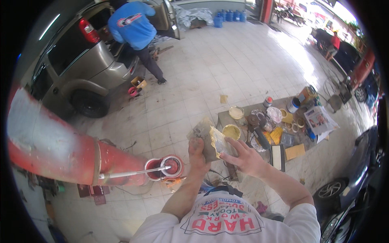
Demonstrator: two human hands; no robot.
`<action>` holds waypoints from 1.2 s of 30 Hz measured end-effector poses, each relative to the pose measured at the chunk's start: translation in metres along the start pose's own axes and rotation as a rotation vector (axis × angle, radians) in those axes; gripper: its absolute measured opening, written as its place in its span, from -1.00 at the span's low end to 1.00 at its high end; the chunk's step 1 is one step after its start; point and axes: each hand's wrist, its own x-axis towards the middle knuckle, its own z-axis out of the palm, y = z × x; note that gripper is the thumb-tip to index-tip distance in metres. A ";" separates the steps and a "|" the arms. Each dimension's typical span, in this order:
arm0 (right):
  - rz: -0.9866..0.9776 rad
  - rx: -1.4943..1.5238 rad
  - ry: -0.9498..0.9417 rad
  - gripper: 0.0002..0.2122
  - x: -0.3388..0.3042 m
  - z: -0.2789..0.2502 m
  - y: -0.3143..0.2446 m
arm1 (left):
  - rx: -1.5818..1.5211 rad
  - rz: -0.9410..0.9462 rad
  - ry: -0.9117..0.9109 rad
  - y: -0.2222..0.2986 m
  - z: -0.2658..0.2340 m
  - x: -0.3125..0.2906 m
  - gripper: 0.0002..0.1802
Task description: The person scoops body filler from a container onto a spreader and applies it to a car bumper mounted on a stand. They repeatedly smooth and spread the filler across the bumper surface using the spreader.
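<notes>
My left hand (197, 153) grips a flat grey board (201, 130), held up in front of me and smeared with putty near its upper edge. My right hand (244, 157) has its fingers on a thin putty spreader (220, 144), whose left edge carries a thick line of pale yellow putty. The spreader lies against or just over the board; I cannot tell whether they touch. Just beyond it, an open can of yellow putty (231, 132) stands on the workbench (223, 117). A round lid (236, 112) lies behind the can.
The bench also bears a grinder (259, 135), tins, tape rolls, a sanding block (278, 157) and newspaper (320, 120). To the left are a red column (73, 141) and red paint buckets (174, 167) with a roller pole. A person in blue (131, 26) leans into a van (87, 60).
</notes>
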 end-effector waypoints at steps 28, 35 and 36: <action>0.165 0.165 -0.132 -0.21 0.098 0.092 -0.180 | -0.145 0.495 0.506 0.221 -0.111 -0.192 -0.37; 0.403 1.059 0.274 -0.35 0.092 0.074 -0.226 | -0.310 0.465 0.386 0.209 -0.146 -0.216 -0.41; 0.372 0.936 0.247 -0.35 0.090 0.071 -0.237 | -0.238 0.487 0.358 0.202 -0.149 -0.219 -0.40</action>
